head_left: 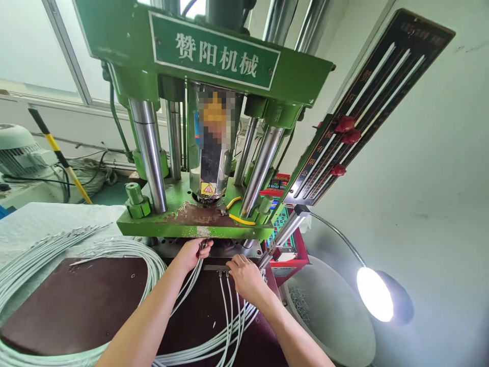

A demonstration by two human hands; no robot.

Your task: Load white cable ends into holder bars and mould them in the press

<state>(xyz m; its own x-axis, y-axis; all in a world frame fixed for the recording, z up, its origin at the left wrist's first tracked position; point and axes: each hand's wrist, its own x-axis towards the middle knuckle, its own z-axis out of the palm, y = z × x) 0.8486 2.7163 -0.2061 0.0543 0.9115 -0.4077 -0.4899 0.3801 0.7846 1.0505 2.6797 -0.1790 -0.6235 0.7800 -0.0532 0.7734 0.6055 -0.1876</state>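
Note:
Just under the front edge of the green press, my left hand is closed round the ends of several pale grey cables, which hang down from it. My right hand is beside it, fingers curled at the right part of a metal mould plate. Two cable ends sit at the plate's front edge, left of my right hand, and their cables run down toward me. The right fingertips are partly hidden, so what they pinch cannot be made out.
Coiled pale cables lie on the brown table at left. To the right are a red control box, a lit lamp and a large pale tub. Steel columns rise from the press.

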